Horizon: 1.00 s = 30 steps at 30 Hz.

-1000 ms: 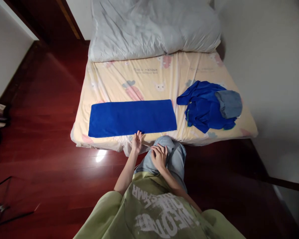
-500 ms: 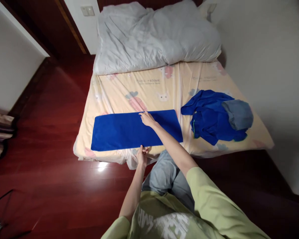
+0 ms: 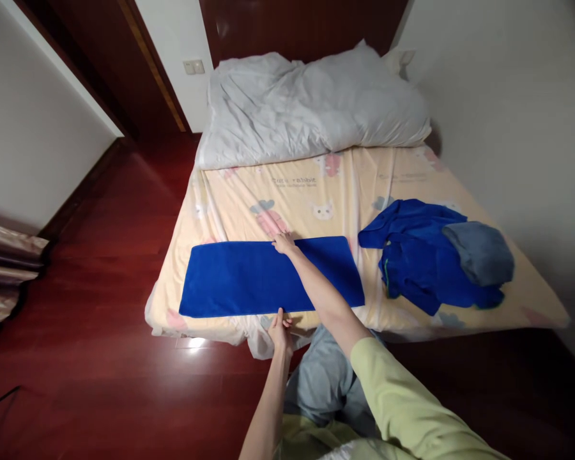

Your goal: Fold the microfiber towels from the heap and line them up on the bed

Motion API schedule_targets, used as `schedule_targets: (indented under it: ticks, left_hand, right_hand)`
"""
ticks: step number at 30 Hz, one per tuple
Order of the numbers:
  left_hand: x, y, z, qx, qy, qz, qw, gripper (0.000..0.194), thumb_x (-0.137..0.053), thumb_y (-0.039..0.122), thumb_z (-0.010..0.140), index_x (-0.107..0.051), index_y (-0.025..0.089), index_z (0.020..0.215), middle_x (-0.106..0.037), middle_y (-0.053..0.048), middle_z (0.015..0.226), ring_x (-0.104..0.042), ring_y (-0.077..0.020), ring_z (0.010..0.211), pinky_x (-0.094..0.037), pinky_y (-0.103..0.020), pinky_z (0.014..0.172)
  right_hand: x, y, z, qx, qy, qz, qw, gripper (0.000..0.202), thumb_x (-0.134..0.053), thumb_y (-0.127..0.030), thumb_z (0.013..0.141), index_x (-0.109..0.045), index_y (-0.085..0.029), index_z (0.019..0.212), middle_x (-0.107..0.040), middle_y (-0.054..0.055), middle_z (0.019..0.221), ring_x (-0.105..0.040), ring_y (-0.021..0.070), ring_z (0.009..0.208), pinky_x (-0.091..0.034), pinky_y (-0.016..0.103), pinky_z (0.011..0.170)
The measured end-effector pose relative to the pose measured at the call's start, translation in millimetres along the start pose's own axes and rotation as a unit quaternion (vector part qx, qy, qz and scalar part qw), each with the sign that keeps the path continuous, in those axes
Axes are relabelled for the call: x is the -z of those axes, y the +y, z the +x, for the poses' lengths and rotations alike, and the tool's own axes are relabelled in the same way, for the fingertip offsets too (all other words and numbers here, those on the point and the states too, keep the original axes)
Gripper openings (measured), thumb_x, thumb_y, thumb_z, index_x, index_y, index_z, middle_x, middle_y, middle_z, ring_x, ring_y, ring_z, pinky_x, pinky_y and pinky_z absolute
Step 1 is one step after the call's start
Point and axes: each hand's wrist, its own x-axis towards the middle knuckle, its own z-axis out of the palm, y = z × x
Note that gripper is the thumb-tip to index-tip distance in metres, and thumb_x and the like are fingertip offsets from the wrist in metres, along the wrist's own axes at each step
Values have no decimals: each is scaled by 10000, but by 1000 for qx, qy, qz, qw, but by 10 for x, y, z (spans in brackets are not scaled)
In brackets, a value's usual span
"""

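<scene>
A long blue towel point(image 3: 234, 278) lies folded flat along the near edge of the bed point(image 3: 316, 191). My left hand point(image 3: 281, 329) rests at the middle of the towel's near edge, fingers touching it. My right hand point(image 3: 284, 243) reaches across the towel and presses on the middle of its far edge. Whether either hand pinches the cloth cannot be told.
A heap of blue cloth point(image 3: 426, 262) with a folded grey-blue piece point(image 3: 482, 252) on it lies at the bed's right. A rumpled white duvet point(image 3: 311, 105) covers the head end. Dark red wooden floor point(image 3: 91, 358) surrounds the bed; a wall runs on the right.
My right hand left my lap and reached over the towel to its far edge. My left hand stayed at the near edge. The view tilted up.
</scene>
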Motion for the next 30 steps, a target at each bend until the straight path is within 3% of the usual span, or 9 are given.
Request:
schedule_targets:
  ticks: [3, 7, 10, 12, 16, 20, 23, 26, 30]
  left_hand:
    - [-13, 20, -69, -75, -2, -20, 997, 550, -893, 561, 572, -479, 201, 535, -415, 58, 489, -495, -113, 497, -419, -252, 564]
    - [41, 147, -221, -124, -10, 33, 992, 486, -836, 576, 641, -534, 208, 542, -440, 44, 487, -456, -116, 489, -376, -254, 522]
    - [166, 376, -339, -173, -26, 87, 981, 452, -775, 580, 718, -568, 208, 567, -493, 25, 507, -480, -132, 503, -396, -262, 533]
    - [278, 612, -410, -214, -42, 106, 970, 470, -758, 581, 739, -555, 201, 554, -498, 20, 505, -485, -133, 510, -403, -259, 546]
    - [486, 1295, -572, -283, -40, 144, 947, 458, -758, 565, 741, -586, 181, 560, -520, 8, 519, -443, -112, 502, -356, -240, 529]
    - [537, 2201, -773, -379, -52, 219, 898, 381, -723, 512, 794, -632, 193, 605, -529, -2, 553, -472, -132, 541, -347, -251, 532]
    - [442, 2926, -884, -454, -60, 249, 853, 367, -709, 504, 796, -629, 201, 603, -536, -1, 560, -504, -142, 559, -384, -259, 557]
    - [252, 3553, -971, -498, -59, 248, 829, 306, -729, 496, 753, -701, 191, 748, -569, 2, 597, -537, -144, 577, -430, -257, 573]
    - [-72, 4059, -1154, -550, -69, 236, 798, 377, -754, 478, 712, -727, 142, 881, -677, -59, 776, -608, -165, 690, -476, -254, 595]
  right_hand:
    - [98, -9, -75, 1, 15, 33, 999, 218, -638, -289, 945, -757, -168, 1082, -722, 148, 1191, -581, 290, 1250, -408, 395, 1091]
    - [288, 16, -175, 20, 40, 90, 995, 218, -623, -314, 955, -766, -209, 1082, -759, 84, 1131, -668, 241, 1144, -486, 323, 1008]
    - [476, 37, -264, 52, 65, 139, 987, 216, -596, -272, 957, -762, -209, 1080, -750, 67, 1180, -692, 201, 1123, -508, 282, 986]
    - [627, 40, -361, 78, 95, 232, 965, 207, -607, -258, 932, -753, -184, 1058, -755, 82, 1160, -709, 195, 1089, -522, 293, 976]
    - [994, -4, -687, 132, 148, 442, 875, 277, -700, -359, 840, -719, -154, 1025, -774, 109, 1026, -734, 217, 976, -551, 353, 937]
    - [1393, -154, -1114, 150, 169, 499, 837, 401, -791, -481, 727, -714, -152, 943, -768, 118, 1007, -719, 223, 990, -538, 360, 956]
    - [1674, -321, -1413, 151, 197, 512, 823, 492, -825, -557, 660, -722, -156, 925, -767, 114, 987, -708, 225, 1014, -536, 361, 953]
    - [1947, -469, -1667, 172, 222, 511, 812, 547, -854, -590, 595, -738, -159, 912, -767, 98, 935, -710, 218, 962, -548, 344, 901]
    - [2266, -557, -1954, 196, 251, 494, 809, 548, -876, -579, 560, -752, -159, 890, -757, 76, 864, -697, 198, 847, -558, 317, 797]
